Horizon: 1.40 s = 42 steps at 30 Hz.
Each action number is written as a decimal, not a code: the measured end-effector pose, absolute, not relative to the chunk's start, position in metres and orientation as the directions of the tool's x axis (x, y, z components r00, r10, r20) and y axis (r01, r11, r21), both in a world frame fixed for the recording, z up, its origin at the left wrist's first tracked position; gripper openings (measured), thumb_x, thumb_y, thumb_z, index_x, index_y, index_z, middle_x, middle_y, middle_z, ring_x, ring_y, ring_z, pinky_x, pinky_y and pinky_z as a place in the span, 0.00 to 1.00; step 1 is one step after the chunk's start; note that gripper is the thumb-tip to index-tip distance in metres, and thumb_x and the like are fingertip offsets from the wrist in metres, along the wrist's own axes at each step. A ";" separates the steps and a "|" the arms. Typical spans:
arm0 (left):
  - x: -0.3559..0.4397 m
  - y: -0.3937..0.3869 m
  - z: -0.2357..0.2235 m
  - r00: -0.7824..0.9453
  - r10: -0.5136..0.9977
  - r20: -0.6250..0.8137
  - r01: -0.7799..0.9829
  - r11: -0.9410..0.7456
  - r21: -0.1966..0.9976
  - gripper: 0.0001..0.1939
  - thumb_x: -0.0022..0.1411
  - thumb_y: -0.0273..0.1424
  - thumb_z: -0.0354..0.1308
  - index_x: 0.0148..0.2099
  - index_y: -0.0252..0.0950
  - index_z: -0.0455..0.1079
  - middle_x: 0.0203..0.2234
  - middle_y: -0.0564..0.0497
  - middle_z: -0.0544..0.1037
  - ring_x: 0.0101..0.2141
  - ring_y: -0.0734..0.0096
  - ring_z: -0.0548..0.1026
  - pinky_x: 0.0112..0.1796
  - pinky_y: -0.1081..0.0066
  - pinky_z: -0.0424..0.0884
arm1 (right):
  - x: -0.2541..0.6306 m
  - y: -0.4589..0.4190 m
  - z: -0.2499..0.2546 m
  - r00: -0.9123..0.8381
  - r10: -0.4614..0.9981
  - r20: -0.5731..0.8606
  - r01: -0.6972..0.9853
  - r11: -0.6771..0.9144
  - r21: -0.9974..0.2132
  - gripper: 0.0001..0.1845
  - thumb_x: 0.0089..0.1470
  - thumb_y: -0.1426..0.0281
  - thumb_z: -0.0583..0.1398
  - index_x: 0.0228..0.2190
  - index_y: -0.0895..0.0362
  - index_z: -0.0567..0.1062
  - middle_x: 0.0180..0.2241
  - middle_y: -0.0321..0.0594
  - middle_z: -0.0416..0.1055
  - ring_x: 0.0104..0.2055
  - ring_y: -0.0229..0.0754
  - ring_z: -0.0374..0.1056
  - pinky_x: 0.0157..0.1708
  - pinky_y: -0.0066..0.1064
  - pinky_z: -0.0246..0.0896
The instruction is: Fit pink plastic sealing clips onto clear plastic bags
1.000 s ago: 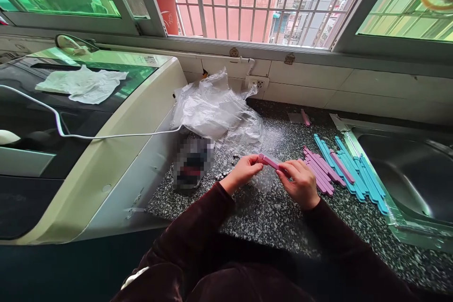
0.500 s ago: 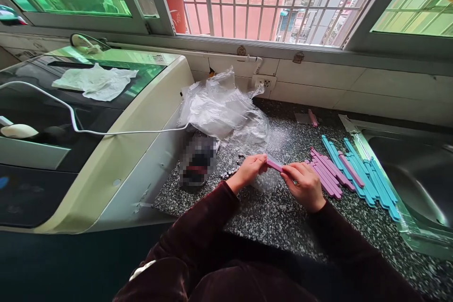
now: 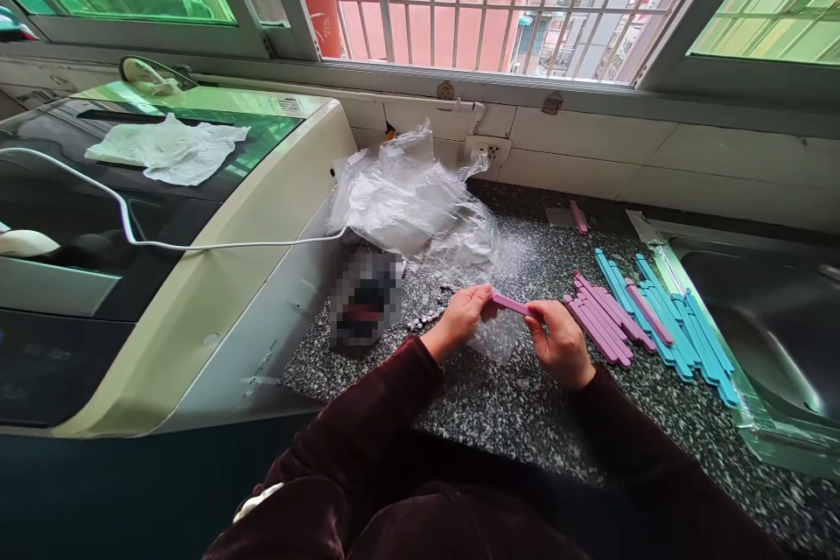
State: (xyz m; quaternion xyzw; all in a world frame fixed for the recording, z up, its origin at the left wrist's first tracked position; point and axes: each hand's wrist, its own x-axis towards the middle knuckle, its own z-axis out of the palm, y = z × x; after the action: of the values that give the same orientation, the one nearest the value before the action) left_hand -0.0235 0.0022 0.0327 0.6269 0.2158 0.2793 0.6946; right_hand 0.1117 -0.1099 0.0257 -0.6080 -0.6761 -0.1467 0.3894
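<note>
A slim pink plastic stick [image 3: 510,305] is stretched level between my two hands, above the speckled counter. My left hand [image 3: 467,313] pinches its left end, and my right hand [image 3: 559,343] grips the right end between thumb and fingers. Under the stick a small clear plastic bag [image 3: 495,339] lies on the counter. Just right of my right hand is a row of similar pink sticks [image 3: 600,328]. Beyond them lie several turquoise sticks [image 3: 675,324], with one pink stick [image 3: 649,312] on top. Small beads or bits [image 3: 426,319] lie left of my left hand.
A crumpled clear plastic sheet [image 3: 413,201] covers the back left of the counter, beside a blurred dark object [image 3: 366,297]. A washing machine [image 3: 262,219] with a white cable [image 3: 229,245] across it stands left. On the right is a metal sink [image 3: 767,315]. One pink piece [image 3: 578,217] lies near the wall.
The pink stick shows more plainly between my hands, and its clear film no longer shows over it. My right hand has shifted slightly; the clear bag beneath is more visible.
</note>
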 end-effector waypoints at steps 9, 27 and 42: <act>-0.025 -0.001 0.034 0.737 0.675 0.039 -0.138 0.094 0.986 0.26 0.56 0.52 0.45 0.20 0.34 0.61 0.15 0.55 0.62 0.19 0.78 0.58 0.25 0.72 0.56 | 0.112 -0.109 0.024 0.033 0.666 0.745 0.923 0.266 -0.279 0.10 0.53 0.77 0.54 0.38 0.57 0.67 0.30 0.42 0.68 0.33 0.41 0.65 0.32 0.33 0.64; -0.020 -0.002 0.027 0.724 0.688 -0.039 -0.207 0.270 0.940 0.23 0.56 0.48 0.50 0.21 0.33 0.63 0.14 0.55 0.63 0.18 0.79 0.58 0.23 0.73 0.54 | 0.112 -0.109 0.029 -0.016 0.632 0.775 0.928 0.299 -0.224 0.10 0.52 0.79 0.55 0.38 0.58 0.67 0.30 0.42 0.69 0.31 0.41 0.64 0.31 0.33 0.63; -0.018 -0.002 0.023 0.725 0.689 -0.017 -0.245 0.281 0.928 0.24 0.54 0.49 0.51 0.21 0.33 0.62 0.14 0.55 0.63 0.18 0.79 0.58 0.23 0.74 0.54 | 0.111 -0.109 0.031 -0.006 0.627 0.779 0.930 0.289 -0.225 0.11 0.52 0.78 0.56 0.38 0.57 0.67 0.30 0.42 0.69 0.32 0.40 0.64 0.32 0.33 0.64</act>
State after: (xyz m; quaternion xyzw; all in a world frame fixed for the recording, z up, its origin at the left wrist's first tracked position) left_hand -0.0185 -0.0019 0.0228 0.5176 0.2144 0.3028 0.7710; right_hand 0.1109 -0.1089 0.0307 -0.5681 -0.6856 -0.1815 0.4175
